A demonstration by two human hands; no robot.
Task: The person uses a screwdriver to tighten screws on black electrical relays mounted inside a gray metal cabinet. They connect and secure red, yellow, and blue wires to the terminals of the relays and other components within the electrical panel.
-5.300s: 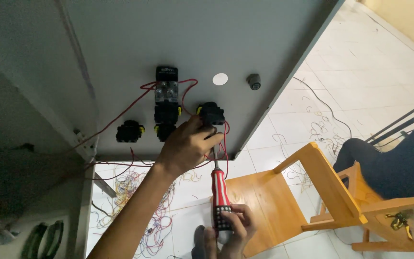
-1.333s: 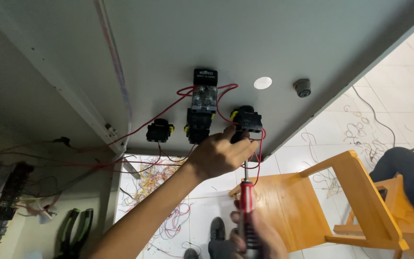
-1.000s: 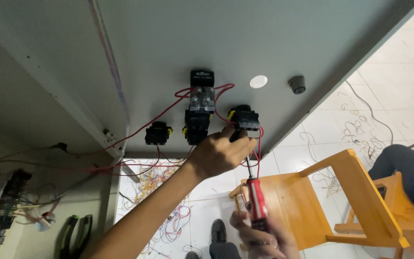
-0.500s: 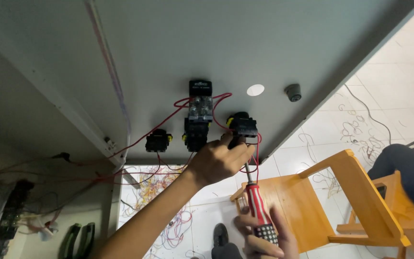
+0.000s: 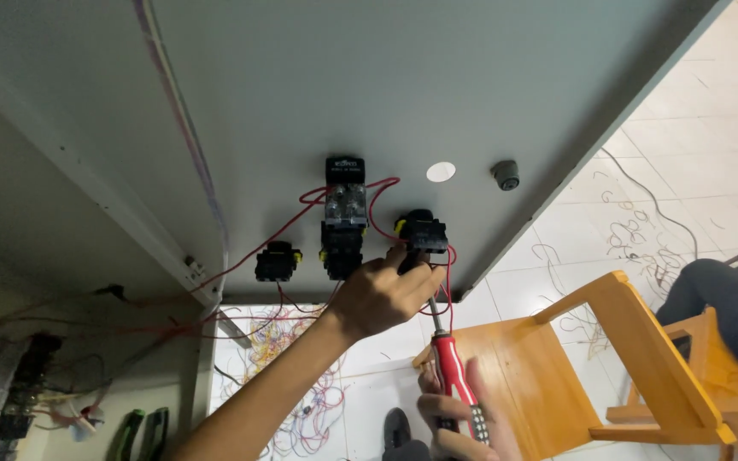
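Grey panel [image 5: 437, 77]: a flat painted metal sheet fills the upper part of the view, seen from its back side, with a round hole [image 5: 441, 171] and a small dark knob [image 5: 506, 174] near its right edge.
Black switch block [image 5: 421, 233]: mounted on the panel, with yellow tabs at its sides; it sits just right of the taller middle block.
Middle block [image 5: 344, 218]: black with a clear section, fixed to the panel between the other two blocks.
Small block [image 5: 277, 261]: black, lowest and furthest left of the three, with a yellow tab.
Red wires [image 5: 382, 183]: thin loops run between the blocks and away to the left along the panel.
Left hand [image 5: 382, 290]: raised to the panel, fingers curled closed around the lower end of the black switch block and touching the screwdriver's shaft.
Screwdriver [image 5: 454, 380]: red handle with a black grip section and a metal shaft pointing up into the switch block, just below the left hand.
Right hand [image 5: 463, 427]: low in the view, fingers wrapped closed around the screwdriver's handle.
Wooden chair [image 5: 600, 367]: yellow-orange, standing on the floor to the right of the hands.
Floor [image 5: 702, 145]: pale tiles strewn with loose coloured wire, thickest below the panel.
Other person [image 5: 728, 299]: a leg in dark trousers at the right edge, beside a second wooden frame.
Pliers [image 5: 143, 431]: green-handled tools lying at the lower left.
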